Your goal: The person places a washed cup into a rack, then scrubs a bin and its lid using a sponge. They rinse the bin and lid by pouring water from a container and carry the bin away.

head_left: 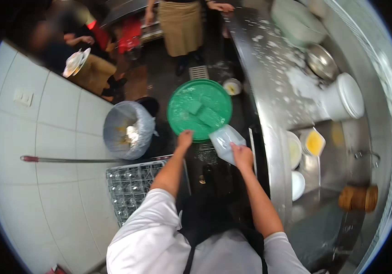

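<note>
My right grip (243, 157) clasped a pale container (224, 138) by its near end, apparently leaving the far end free beside the green tub (225, 98). My left grip (185, 138) was at the tub's near rim, perhaps steadying it; whether it was closed, I couldn't tell. The tub sat low, probably on the floor (221, 68) for room.

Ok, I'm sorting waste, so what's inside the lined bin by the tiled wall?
Inside the lined bin, a whitish lump and yellowish scraps show. Whatever lies beneath them is covered and cannot be seen.
</note>
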A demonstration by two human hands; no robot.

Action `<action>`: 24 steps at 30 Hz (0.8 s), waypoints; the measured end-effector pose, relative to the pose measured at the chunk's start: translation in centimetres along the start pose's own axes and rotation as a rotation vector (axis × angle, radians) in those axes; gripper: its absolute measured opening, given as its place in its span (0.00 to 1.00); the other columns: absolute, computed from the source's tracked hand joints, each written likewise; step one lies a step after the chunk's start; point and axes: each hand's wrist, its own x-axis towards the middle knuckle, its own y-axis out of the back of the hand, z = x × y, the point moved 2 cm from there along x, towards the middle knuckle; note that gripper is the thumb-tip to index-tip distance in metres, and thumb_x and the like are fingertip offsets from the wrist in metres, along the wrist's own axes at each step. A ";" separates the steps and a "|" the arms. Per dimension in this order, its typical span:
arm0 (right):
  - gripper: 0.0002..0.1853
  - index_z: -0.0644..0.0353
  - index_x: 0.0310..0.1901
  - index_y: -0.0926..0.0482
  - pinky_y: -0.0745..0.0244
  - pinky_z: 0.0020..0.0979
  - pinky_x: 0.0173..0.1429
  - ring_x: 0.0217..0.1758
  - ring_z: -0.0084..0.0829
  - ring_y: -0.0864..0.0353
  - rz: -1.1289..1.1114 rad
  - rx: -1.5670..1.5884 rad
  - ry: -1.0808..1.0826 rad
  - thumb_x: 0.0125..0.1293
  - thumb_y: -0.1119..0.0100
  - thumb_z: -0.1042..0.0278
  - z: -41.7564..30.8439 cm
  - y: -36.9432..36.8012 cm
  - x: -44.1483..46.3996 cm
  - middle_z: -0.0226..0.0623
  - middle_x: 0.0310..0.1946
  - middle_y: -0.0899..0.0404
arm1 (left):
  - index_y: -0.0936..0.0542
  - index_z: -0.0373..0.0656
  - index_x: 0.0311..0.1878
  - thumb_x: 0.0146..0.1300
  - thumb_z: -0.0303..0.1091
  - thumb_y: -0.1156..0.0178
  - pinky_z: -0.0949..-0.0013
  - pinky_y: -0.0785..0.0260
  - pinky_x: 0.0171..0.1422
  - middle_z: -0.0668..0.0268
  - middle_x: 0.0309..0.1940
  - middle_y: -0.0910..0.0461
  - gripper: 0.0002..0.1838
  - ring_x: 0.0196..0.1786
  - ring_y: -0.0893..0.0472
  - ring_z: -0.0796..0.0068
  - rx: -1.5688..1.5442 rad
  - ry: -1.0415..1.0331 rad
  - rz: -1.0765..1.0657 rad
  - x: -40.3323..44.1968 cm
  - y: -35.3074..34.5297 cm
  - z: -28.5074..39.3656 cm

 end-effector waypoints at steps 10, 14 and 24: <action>0.14 0.68 0.40 0.16 0.25 0.27 0.52 0.41 0.23 0.16 0.071 1.107 0.163 0.77 0.43 0.65 2.2 13.6 -14.3 0.35 0.36 0.14 | 0.12 0.44 0.44 0.65 0.48 0.38 0.56 0.24 0.55 0.53 0.40 0.12 0.18 0.47 0.13 0.55 -0.046 0.027 0.002 -9.0 5.8 -18.0; 0.13 0.65 0.40 0.16 0.28 0.28 0.54 0.43 0.24 0.19 0.340 1.117 0.187 0.75 0.45 0.66 7.6 23.4 -23.5 0.33 0.36 0.15 | 0.11 0.41 0.38 0.64 0.48 0.37 0.58 0.22 0.46 0.57 0.32 0.12 0.18 0.36 0.13 0.62 -0.055 0.117 -0.139 -13.9 9.1 -20.9; 0.16 0.69 0.47 0.15 0.20 0.36 0.48 0.41 0.30 0.13 1.119 0.537 -0.294 0.76 0.43 0.61 38.1 26.2 -41.2 0.41 0.38 0.12 | 0.21 0.43 0.44 0.72 0.32 0.44 0.65 0.35 0.22 0.68 0.23 0.26 0.05 0.21 0.27 0.72 -0.389 0.300 -0.123 -26.1 11.5 -27.0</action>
